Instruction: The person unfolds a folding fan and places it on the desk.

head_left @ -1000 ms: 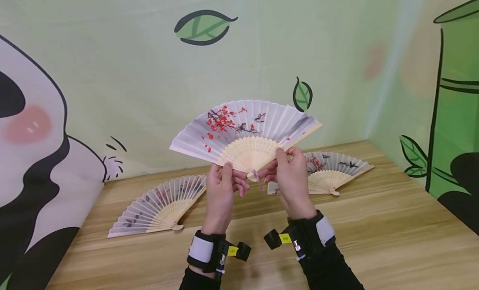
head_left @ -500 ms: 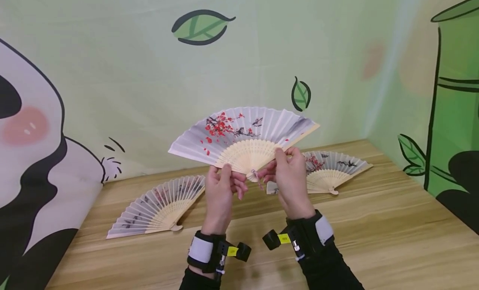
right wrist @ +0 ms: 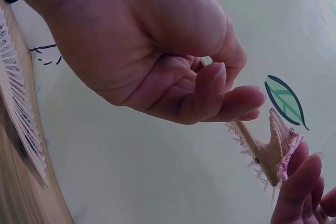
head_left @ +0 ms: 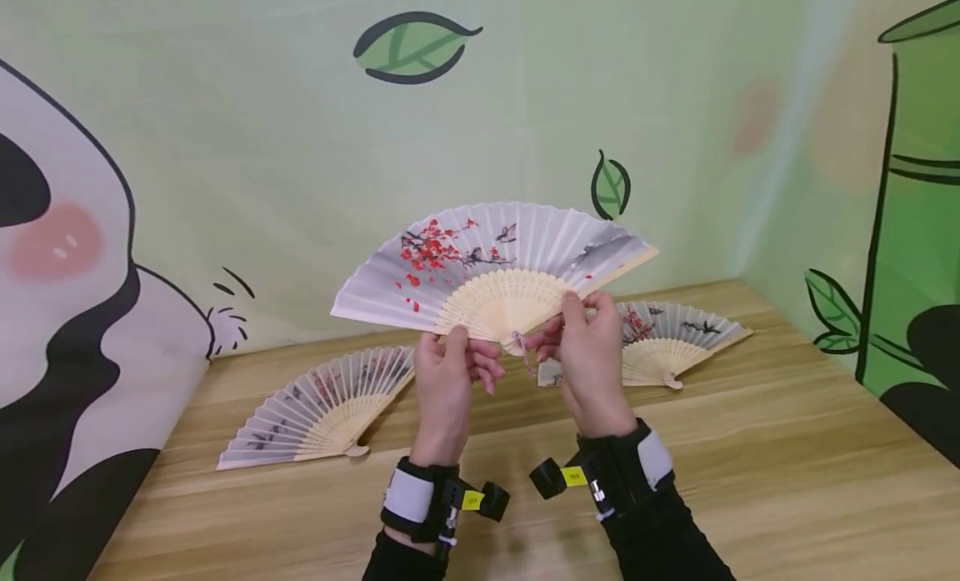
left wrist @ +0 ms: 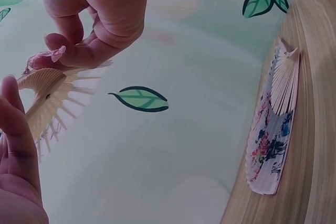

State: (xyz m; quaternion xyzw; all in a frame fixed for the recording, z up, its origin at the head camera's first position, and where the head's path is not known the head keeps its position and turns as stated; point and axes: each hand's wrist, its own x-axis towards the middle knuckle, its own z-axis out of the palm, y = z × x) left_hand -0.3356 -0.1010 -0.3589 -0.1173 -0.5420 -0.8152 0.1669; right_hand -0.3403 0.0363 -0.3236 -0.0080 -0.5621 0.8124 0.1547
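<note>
An unfolded hand fan (head_left: 495,256) is held up above the table, its pale leaf painted with red blossoms, birds and a grey hill. My left hand (head_left: 444,389) pinches the lower left ribs between thumb and fingers. On the other side, my right hand (head_left: 592,364) pinches the right guard stick. A pink cord (head_left: 523,352) dangles at the pivot between the hands; it shows in the left wrist view as a pink loop (left wrist: 44,56) by the fingers. Seen from the right wrist, the fan's ribs (right wrist: 262,148) meet at the pivot near the left fingertips.
Two more open fans lie on the wooden table (head_left: 750,448): one fan (head_left: 322,410) at the left, another fan (head_left: 675,339) at the right, partly behind my right hand. Behind the table hangs a green backdrop (head_left: 300,164) with a panda and leaves.
The held fan dips slightly, then rises again and looks a little wider spread, its right end reaching farther right. Both hands keep their grip. The fans on the table stay put.
</note>
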